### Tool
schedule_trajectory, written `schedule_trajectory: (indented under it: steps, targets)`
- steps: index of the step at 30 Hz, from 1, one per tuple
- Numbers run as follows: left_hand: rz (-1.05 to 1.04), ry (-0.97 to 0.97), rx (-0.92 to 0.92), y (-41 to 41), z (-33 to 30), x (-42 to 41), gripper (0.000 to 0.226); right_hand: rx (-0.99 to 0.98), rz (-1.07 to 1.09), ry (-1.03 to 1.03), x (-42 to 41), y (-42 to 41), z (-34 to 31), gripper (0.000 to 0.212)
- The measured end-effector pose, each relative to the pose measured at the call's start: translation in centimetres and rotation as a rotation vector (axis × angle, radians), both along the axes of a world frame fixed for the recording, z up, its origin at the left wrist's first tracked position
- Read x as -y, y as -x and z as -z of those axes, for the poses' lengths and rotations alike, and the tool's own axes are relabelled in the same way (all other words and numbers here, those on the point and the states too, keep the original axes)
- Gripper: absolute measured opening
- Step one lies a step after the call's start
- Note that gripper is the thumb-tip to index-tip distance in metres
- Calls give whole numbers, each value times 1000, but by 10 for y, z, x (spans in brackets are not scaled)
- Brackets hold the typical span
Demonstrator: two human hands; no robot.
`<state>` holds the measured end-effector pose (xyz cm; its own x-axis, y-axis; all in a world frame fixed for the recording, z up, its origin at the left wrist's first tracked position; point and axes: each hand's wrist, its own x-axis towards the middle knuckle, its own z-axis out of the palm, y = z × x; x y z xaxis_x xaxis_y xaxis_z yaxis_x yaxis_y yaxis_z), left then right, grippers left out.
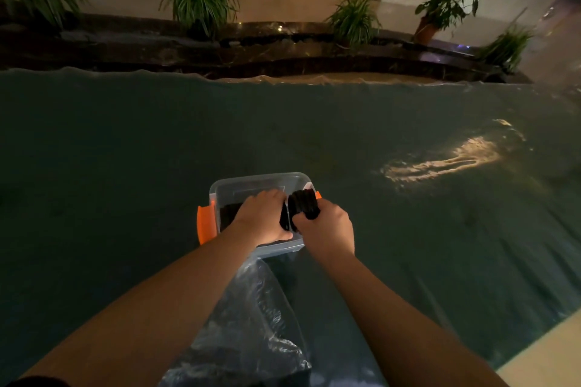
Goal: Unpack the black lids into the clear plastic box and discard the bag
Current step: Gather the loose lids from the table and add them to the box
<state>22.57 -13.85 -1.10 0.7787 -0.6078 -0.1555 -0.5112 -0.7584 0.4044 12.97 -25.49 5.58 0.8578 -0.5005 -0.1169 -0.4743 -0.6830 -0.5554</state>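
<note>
A clear plastic box (251, 181) with orange side latches sits on the dark green table cover, centre of the view. My right hand (327, 226) grips a stack of black lids (303, 204) over the box's right side. My left hand (262, 217) presses against the left end of that stack, inside the box. More black lids (228, 214) lie in the box's left half. A clear plastic bag (251, 324) lies crumpled between my forearms, near the table's front edge, with something dark inside it.
The green plastic-covered table (125, 151) spreads wide on all sides, with a bright light reflection (446, 160) at the right. Behind its far edge runs a dark stone ledge with several potted plants (198, 0). A pale floor strip (547, 355) shows at bottom right.
</note>
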Motion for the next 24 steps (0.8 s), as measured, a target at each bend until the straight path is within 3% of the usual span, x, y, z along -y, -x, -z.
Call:
schedule_trajectory:
  steps: [5, 8, 11, 14, 19, 24]
  targets:
    - [-57, 43, -3, -3, 4, -4, 72, -102, 0, 80, -13, -24, 11, 20]
    - [-63, 54, -18, -4, 4, -5, 71, -171, 6, 34, -13, -33, 17, 26]
    - [-69, 61, -13, -2, 6, -5, 69, -247, -25, 26, -10, -41, 22, 16]
    - [-65, 58, 4, 1, 7, -4, 70, -289, -49, -23, -12, -48, 23, 27]
    - [-43, 27, 10, 4, 5, -6, 83, -424, -279, 23, -12, -55, 16, 25]
    - [-23, 18, -29, 6, -8, -10, 97, -447, -285, -55, -5, -57, 20, 30]
